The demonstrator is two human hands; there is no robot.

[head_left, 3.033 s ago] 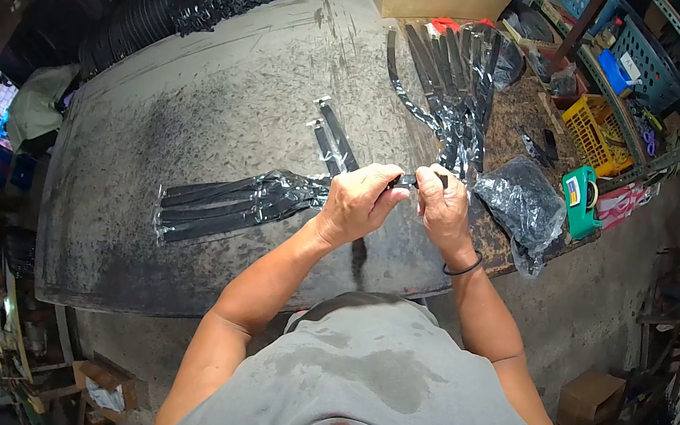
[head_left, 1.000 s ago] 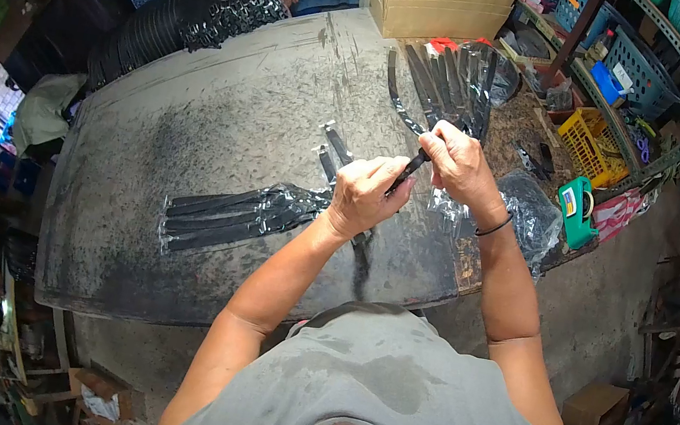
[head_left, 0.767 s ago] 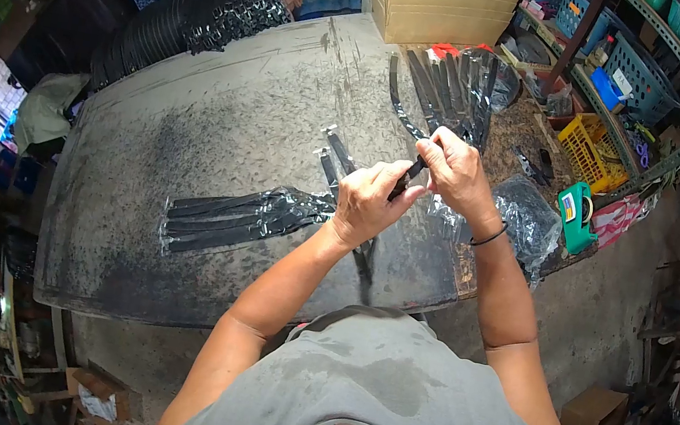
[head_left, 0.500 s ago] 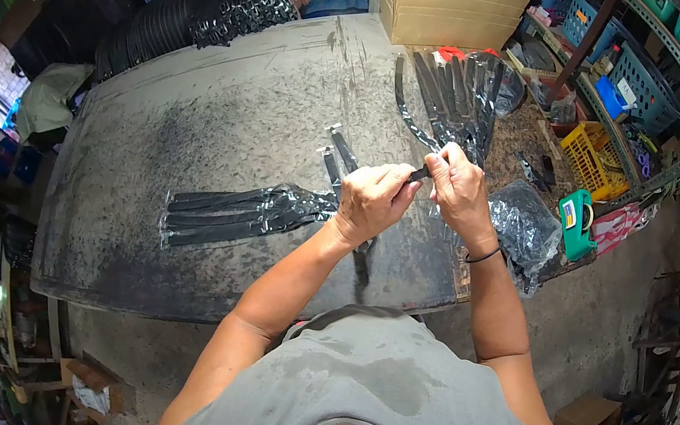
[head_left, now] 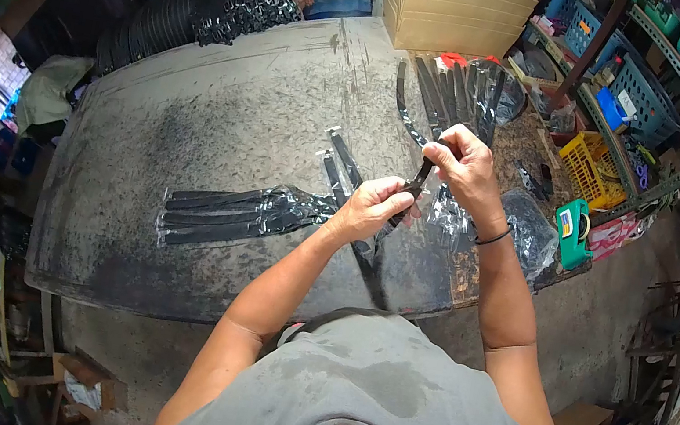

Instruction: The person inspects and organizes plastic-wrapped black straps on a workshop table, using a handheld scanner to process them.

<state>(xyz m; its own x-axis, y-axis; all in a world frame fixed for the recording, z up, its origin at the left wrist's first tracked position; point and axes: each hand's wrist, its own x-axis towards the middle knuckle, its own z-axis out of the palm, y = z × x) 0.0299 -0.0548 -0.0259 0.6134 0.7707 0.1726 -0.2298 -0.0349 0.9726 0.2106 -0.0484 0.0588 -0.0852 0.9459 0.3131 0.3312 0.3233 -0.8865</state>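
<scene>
Between my two hands runs a black strip [head_left: 422, 177], slightly bent. My left hand [head_left: 375, 206] is closed round its lower part, and my right hand [head_left: 464, 168] pinches it higher up. To the left on the worktable [head_left: 218, 140] lies a fanned bundle of black strips [head_left: 238, 212] in clear plastic, with two shorter strip ends [head_left: 340, 157] pointing away from me. More black strips [head_left: 453, 88] in plastic spread out beyond my right hand. One separate strip [head_left: 406, 103] curves toward that hand.
A green tape dispenser [head_left: 572, 233] and a crumpled plastic bag [head_left: 528, 233] are at the right edge. Behind them stand a yellow basket [head_left: 592, 168] and shelves with blue baskets [head_left: 649, 106]. A cardboard box [head_left: 465, 10] and a big pile of black strips [head_left: 204, 4] sit at the back.
My hands have moved apart: the right went up and slightly right, the left a little down. More of the black strip now shows between them.
</scene>
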